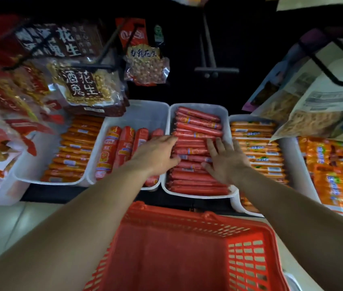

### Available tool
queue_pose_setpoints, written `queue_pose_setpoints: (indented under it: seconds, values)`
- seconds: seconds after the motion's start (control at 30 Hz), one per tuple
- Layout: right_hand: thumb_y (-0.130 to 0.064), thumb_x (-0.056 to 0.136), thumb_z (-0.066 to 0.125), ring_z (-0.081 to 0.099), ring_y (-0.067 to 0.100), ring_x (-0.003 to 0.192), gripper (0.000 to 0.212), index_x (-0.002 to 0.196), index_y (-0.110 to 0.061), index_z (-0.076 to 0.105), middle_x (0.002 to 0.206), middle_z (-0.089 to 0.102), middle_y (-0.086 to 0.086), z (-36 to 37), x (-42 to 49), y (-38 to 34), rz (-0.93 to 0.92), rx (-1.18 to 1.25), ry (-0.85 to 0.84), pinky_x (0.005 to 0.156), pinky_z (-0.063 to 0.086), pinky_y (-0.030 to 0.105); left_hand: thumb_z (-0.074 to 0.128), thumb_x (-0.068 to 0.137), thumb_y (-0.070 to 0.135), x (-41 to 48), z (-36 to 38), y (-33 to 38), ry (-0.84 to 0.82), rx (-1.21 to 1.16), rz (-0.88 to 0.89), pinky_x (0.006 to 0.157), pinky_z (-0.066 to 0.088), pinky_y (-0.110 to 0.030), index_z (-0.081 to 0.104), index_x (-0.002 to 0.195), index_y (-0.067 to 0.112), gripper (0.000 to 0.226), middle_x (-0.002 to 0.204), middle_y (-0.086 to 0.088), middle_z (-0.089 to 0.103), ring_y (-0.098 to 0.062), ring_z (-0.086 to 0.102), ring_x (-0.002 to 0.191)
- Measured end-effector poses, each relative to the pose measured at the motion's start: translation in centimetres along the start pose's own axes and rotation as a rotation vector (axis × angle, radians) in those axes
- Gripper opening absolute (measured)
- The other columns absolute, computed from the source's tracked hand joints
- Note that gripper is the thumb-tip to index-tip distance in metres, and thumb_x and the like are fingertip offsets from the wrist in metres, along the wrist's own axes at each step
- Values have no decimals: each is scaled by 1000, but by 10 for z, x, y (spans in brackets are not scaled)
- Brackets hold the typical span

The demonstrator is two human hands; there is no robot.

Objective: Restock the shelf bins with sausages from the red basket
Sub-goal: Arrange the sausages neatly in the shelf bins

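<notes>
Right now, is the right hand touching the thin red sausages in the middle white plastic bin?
Touching. The head view shows the right hand lying flat, fingers straight, on the stacked thin red sausages in the white plastic bin, no gap visible.

Both bare forearms reach forward from the lower corners of the view and converge toward the middle. The left hand [155,156] lies palm down, fingers straight and close together, tips pointing forward and to the right. The right hand [227,162] lies palm down just beside it, fingers straight and slightly spread, thumb out to the left.
</notes>
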State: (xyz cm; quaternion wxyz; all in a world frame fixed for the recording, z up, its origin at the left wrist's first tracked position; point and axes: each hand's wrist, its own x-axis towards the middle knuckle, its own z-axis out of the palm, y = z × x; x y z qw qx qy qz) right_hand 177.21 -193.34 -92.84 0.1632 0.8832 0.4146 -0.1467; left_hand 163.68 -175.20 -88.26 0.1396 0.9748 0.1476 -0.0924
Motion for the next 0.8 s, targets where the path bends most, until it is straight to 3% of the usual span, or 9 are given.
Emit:
queue_pose_setpoints:
  seconds: [0.17, 0.27, 0.37, 0.6, 0.7, 0.8]
  values:
    - [-64, 98, 6, -1, 31, 153, 83, 156, -8, -12, 165, 3, 19, -4, -1, -7, -10, -151, 4, 121, -7, 52, 29, 102, 52, 54, 41, 6, 22, 158, -52, 123, 0, -41, -3, 158, 16, 74, 166, -4, -3, -19, -4, 152]
    - [-66, 95, 0, -10, 32, 152, 85, 155, -7, -15, 165, -5, 20, 0, -7, -9, -35, -134, -17, 120, -11, 52, 17, 104, 48, 66, 54, 9, 9, 214, -65, 122, -3, -43, -3, 158, 20, 64, 164, -4, -15, -19, -14, 151]
    - [-70, 91, -3, -11, 29, 153, 87, 156, -14, -16, 165, -8, 18, 10, -7, -1, -34, -47, 12, 120, -9, 53, 17, 105, 47, 71, 59, 9, 38, 210, -84, 122, 0, -45, 3, 158, 24, 59, 165, -3, -13, -20, -9, 152]
    - [-71, 90, -3, 0, 30, 153, 88, 158, -15, -5, 165, 8, 15, 9, 6, -1, 22, -66, 89, 120, -4, 56, 23, 105, 42, 68, 47, 16, 46, 189, -100, 123, 4, -45, 10, 157, 23, 57, 166, -5, 0, -22, -1, 152]
    - [-65, 94, 1, 15, 30, 150, 83, 157, -13, 17, 160, 27, 13, -9, -9, -5, 49, 20, 145, 121, 3, 54, 31, 103, 44, 47, 27, 19, 96, 89, -95, 121, 16, -43, 19, 156, 20, 60, 162, -4, 24, -24, 19, 149]
    - [-60, 97, 19, 38, 30, 137, 67, 145, -16, 39, 146, 46, 9, -33, -35, -7, 85, 156, 156, 116, 22, 52, 40, 99, 45, 6, 2, 17, 80, 9, -126, 108, 37, -43, 32, 149, 24, 54, 151, -4, 40, -28, 40, 137]
